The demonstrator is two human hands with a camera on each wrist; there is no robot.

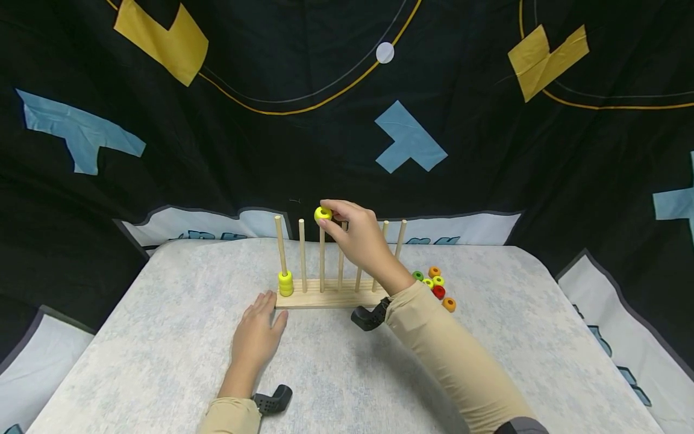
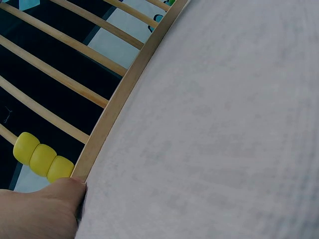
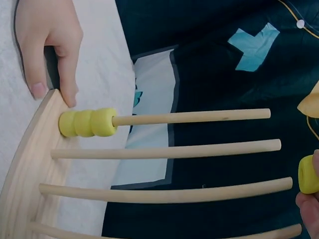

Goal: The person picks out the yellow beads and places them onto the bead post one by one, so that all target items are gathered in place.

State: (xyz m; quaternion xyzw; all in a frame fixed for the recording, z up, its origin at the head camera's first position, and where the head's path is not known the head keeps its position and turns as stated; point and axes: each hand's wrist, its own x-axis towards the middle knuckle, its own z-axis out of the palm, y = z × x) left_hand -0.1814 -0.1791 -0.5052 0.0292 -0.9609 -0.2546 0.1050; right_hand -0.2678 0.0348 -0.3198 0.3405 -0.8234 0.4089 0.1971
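Head view: right hand (image 1: pixel 355 235) pinches a small rounded yellow bead with a hole through it (image 1: pixel 320 217) between thumb and fingers, up at the top of the third pale wooden peg (image 1: pixel 322 259), counting from the left. Right wrist view puts the bead just beyond that peg's tip, with a narrow gap, so not threaded. Pegs stand upright in a row on a long, flat, pale wooden base (image 1: pixel 325 299), set on a bench under a mottled light cloth (image 1: pixel 190 337). Left hand (image 1: pixel 257 334) lies with fingers extended, touching the base's left end; probably a steadying contact. On the leftmost peg (image 1: pixel 281 241), a stack of three yellow beads (image 1: pixel 285 283) sits at the bottom. Loose beads lie just beyond the base's right end: a green one (image 1: pixel 417 275), two orange, two yellow, and a red one (image 1: pixel 438 292); the right arm may hide more. Step in hand, as I judge it: bringing the yellow bead over a peg for threading, early on, most pegs appearing bare. Next move calls for centring the hole on the chosen tip, lowering straight, then releasing; which peg is meant, third or a neighbour, I cannot tell. Likeliest slip: rim catching the tip.
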